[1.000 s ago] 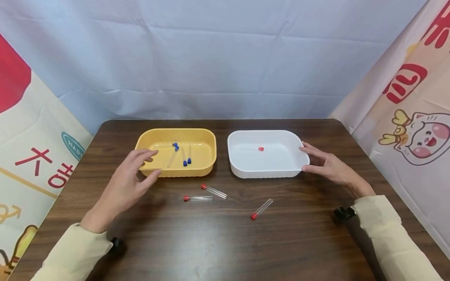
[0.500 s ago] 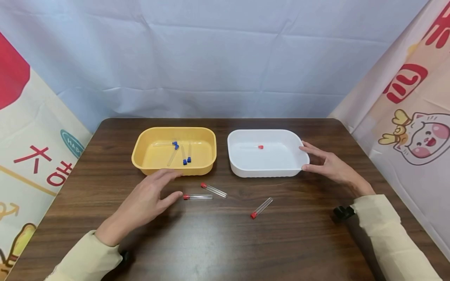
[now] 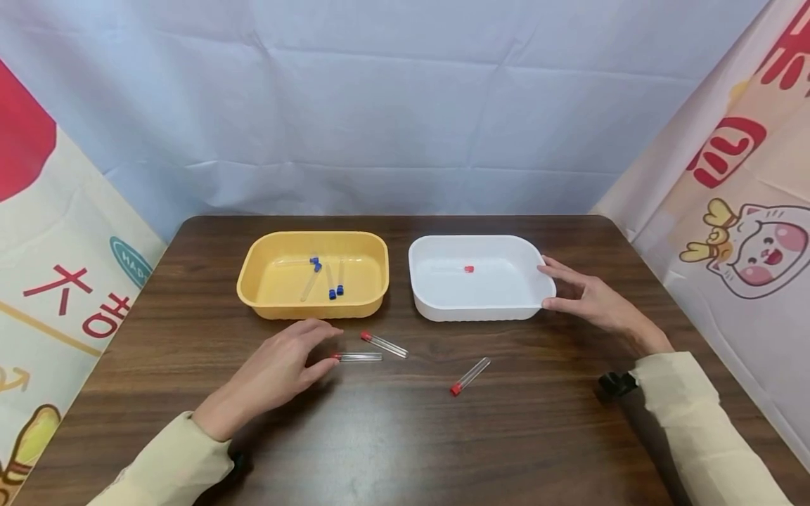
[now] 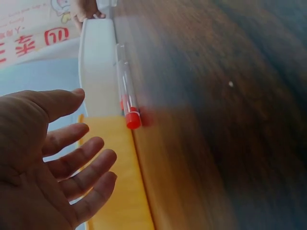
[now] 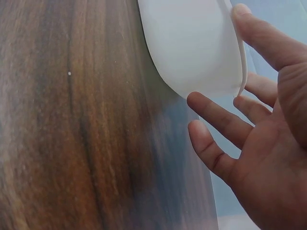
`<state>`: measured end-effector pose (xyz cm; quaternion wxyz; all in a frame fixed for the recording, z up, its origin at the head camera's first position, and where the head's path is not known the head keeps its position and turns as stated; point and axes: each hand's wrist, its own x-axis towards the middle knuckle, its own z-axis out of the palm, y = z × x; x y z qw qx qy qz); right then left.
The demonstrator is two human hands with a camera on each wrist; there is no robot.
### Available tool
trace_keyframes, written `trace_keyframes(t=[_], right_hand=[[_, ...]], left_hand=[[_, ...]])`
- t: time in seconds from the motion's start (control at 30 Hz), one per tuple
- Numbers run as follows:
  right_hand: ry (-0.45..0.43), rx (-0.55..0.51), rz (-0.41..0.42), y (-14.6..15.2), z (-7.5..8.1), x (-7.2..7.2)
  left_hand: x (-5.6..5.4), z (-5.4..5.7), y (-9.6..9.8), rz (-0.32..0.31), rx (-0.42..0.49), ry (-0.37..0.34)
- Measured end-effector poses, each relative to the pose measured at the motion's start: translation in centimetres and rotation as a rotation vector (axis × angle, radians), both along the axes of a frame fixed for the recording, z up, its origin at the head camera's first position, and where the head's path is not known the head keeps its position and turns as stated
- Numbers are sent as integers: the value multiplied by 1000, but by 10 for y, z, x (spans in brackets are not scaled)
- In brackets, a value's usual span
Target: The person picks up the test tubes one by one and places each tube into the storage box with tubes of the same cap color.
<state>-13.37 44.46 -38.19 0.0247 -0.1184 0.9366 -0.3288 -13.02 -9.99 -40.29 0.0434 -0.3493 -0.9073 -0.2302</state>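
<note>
My left hand (image 3: 278, 369) hovers over the table just below the yellow tray (image 3: 253, 308), fingers loosely bent and apart. Its thumb and index fingertip are around the red-capped end of a test tube (image 3: 361, 357); in the left wrist view the palm (image 4: 29, 191) holds nothing. A second red-capped test tube (image 3: 384, 344) lies slightly behind it, and a third red-capped test tube (image 3: 470, 377) lies farther right. My right hand (image 3: 591, 301) rests its thumb and relaxed fingers against the right end of the white tray (image 3: 481, 313); the right wrist view shows the thumb at the rim.
Several blue-capped test tubes (image 3: 310, 282) lie in the yellow tray. One red-capped test tube (image 3: 467, 269) lies in the white tray. The dark wooden table (image 3: 405, 450) ends at a pale cloth backdrop (image 3: 392, 105), with printed cloths at both sides.
My left hand has moved from over the yellow tray's left front rim, rightward and toward the front, to the nearest red-capped tube. The right hand stays at the white tray.
</note>
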Motion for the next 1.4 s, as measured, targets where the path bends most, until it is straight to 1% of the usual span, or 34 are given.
trace_keyframes(t=[0.33, 0.5, 0.7, 0.83, 0.97, 1.1, 1.4], right_hand=[[14, -3, 0, 0, -3, -1], [15, -16, -11, -1, -2, 0], [21, -30, -20, -2, -3, 0], [18, -25, -25, -3, -4, 0], [17, -26, -26, -3, -5, 0], [20, -34, -25, -3, -4, -1], [12, -46, -30, -4, -5, -1]], left_hand=[[-1, -7, 13, -5, -47, -38], [-1, -10, 18, -9, -59, -39], [-2, -15, 22, -21, -78, -2], [-4, -19, 23, -31, -67, 24], [-5, -20, 24, -33, -55, 39], [-5, -18, 26, -32, -63, 16], [-1, -15, 28, -53, -103, -83]])
